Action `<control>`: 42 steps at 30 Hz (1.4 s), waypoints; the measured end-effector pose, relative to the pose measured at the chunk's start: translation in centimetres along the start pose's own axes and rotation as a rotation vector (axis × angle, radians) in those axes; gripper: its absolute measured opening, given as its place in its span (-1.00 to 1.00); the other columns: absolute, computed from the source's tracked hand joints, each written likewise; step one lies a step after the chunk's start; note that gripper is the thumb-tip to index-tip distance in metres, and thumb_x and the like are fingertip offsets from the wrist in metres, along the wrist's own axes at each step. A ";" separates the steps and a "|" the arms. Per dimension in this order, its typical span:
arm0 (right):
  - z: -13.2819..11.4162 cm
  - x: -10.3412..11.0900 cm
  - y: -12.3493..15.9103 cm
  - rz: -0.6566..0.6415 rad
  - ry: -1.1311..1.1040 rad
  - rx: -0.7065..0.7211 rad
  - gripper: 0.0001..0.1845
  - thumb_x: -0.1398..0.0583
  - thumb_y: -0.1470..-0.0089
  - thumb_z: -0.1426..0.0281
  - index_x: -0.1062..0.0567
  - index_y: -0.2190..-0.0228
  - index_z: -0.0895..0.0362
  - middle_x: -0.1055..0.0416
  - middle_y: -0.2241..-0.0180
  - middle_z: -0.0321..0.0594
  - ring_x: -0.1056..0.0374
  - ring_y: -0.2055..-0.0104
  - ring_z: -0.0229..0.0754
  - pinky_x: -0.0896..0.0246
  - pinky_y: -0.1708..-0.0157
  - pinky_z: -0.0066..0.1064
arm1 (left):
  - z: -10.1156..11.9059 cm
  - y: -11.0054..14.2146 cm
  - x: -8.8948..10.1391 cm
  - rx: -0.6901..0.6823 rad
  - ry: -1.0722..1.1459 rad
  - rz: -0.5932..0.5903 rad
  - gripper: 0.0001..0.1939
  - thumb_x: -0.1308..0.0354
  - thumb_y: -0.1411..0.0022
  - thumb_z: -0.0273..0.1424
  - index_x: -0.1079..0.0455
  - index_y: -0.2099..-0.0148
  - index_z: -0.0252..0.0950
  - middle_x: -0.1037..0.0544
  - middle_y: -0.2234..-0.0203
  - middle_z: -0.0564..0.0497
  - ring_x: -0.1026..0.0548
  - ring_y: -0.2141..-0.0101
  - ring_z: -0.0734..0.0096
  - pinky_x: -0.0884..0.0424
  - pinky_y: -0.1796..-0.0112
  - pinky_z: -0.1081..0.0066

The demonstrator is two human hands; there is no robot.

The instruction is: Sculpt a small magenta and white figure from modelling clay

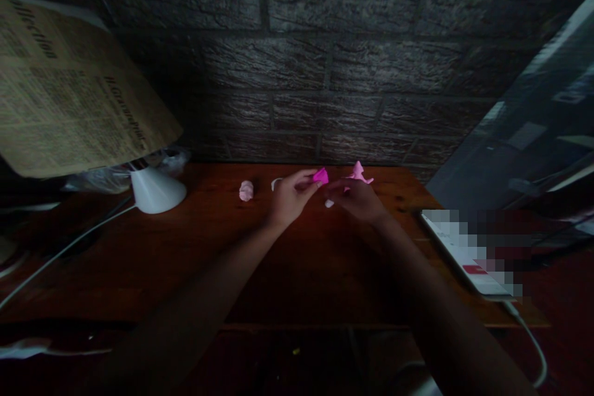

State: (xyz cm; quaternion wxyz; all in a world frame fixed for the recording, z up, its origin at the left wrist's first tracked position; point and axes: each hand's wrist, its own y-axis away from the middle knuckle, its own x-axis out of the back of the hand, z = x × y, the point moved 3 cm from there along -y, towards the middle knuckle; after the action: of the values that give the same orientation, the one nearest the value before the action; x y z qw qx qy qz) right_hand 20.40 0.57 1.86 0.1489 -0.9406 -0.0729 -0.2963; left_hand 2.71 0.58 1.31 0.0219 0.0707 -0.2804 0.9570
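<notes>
Both my hands reach out over a dark red wooden table [195,260] near the brick wall. My left hand [290,198] pinches a small bright magenta piece [320,176] between thumb and fingertips. My right hand [355,200] is curled just to its right, fingers bent around something I cannot make out. A light pink shaped piece [359,172] shows just behind that hand; whether the hand holds it is unclear. A small white bit [329,203] lies between the hands. A pale pink lump [246,190] sits on the table left of my left hand.
A white lamp base [155,189] with a newspaper-print shade [69,93] stands at the left, its cable [60,253] running toward me. A white device [468,257] with a cable lies at the right edge. A slanted glass pane [524,130] rises on the right.
</notes>
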 end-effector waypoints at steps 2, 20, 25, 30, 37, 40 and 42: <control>-0.3 0.6 -0.1 0.086 -0.137 0.012 -0.76 -0.25 -0.10 0.24 -0.67 0.32 0.10 -0.61 0.34 -0.18 -0.45 0.34 -0.16 -0.32 0.27 -0.33 | 0.2 0.1 -0.1 -0.002 -0.002 -0.011 -0.77 -0.31 -0.21 -0.39 -0.57 0.06 -0.21 -0.71 0.21 -0.03 -0.67 0.24 0.33 -0.60 0.17 0.33; -1.2 0.2 -0.1 0.099 -0.350 -0.018 -0.67 -0.30 0.03 0.09 -0.65 0.42 0.11 -0.56 0.42 -0.19 -0.36 0.41 -0.22 -0.24 0.39 -0.38 | 0.0 0.8 -0.4 0.003 -0.076 -0.020 -0.81 -0.28 -0.24 -0.34 -0.62 0.09 -0.19 -0.71 0.34 0.00 -0.62 0.46 0.40 -0.54 0.38 0.39; -0.7 0.0 -0.1 0.106 -0.372 -0.093 -0.64 -0.28 0.07 0.08 -0.60 0.49 0.14 -0.43 0.57 -0.27 -0.23 0.52 -0.28 -0.14 0.46 -0.40 | 0.1 0.9 -0.4 -0.026 -0.120 -0.008 -0.84 -0.27 -0.26 -0.32 -0.63 0.13 -0.18 -0.70 0.42 0.02 -0.61 0.50 0.40 -0.51 0.43 0.40; -0.5 -0.3 -0.1 0.129 -0.414 -0.123 -0.64 -0.28 0.13 0.06 -0.55 0.56 0.12 -0.38 0.60 -0.27 -0.18 0.53 -0.28 -0.10 0.48 -0.40 | 0.2 1.0 -0.3 -0.073 -0.172 -0.025 -0.85 -0.25 -0.28 -0.32 -0.63 0.16 -0.17 -0.70 0.42 0.01 -0.63 0.49 0.38 -0.49 0.44 0.42; -0.7 -0.4 0.0 0.125 -0.447 -0.160 -0.55 -0.32 0.09 -0.04 -0.59 0.51 0.13 -0.37 0.59 -0.24 -0.16 0.54 -0.28 -0.04 0.55 -0.41 | 0.6 0.7 0.1 -0.152 -0.258 -0.036 -0.83 -0.20 -0.31 -0.33 -0.64 0.20 -0.15 -0.71 0.36 0.01 -0.62 0.48 0.39 -0.49 0.38 0.39; -0.8 -0.2 0.0 0.117 -0.414 -0.137 -0.51 -0.33 0.08 -0.08 -0.59 0.53 0.12 -0.32 0.62 -0.29 -0.14 0.55 -0.30 -0.03 0.54 -0.41 | 1.0 0.7 0.1 -0.194 -0.284 -0.063 -0.82 -0.18 -0.31 -0.38 -0.63 0.20 -0.16 -0.71 0.30 -0.01 -0.62 0.44 0.37 -0.51 0.31 0.35; -0.8 -0.1 0.0 0.120 -0.405 -0.122 -0.50 -0.33 0.10 -0.09 -0.58 0.55 0.12 -0.31 0.63 -0.31 -0.13 0.55 -0.31 -0.02 0.53 -0.41 | 1.1 0.7 0.0 -0.209 -0.290 -0.069 -0.82 -0.18 -0.30 -0.42 -0.63 0.20 -0.16 -0.71 0.31 -0.01 -0.64 0.40 0.34 -0.53 0.26 0.32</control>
State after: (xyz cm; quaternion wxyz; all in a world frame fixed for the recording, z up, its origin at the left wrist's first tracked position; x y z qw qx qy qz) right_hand 19.85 0.29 2.40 0.0913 -0.9908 -0.0273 -0.0957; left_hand 2.76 -0.59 1.89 0.0211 0.2147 -0.3759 0.9012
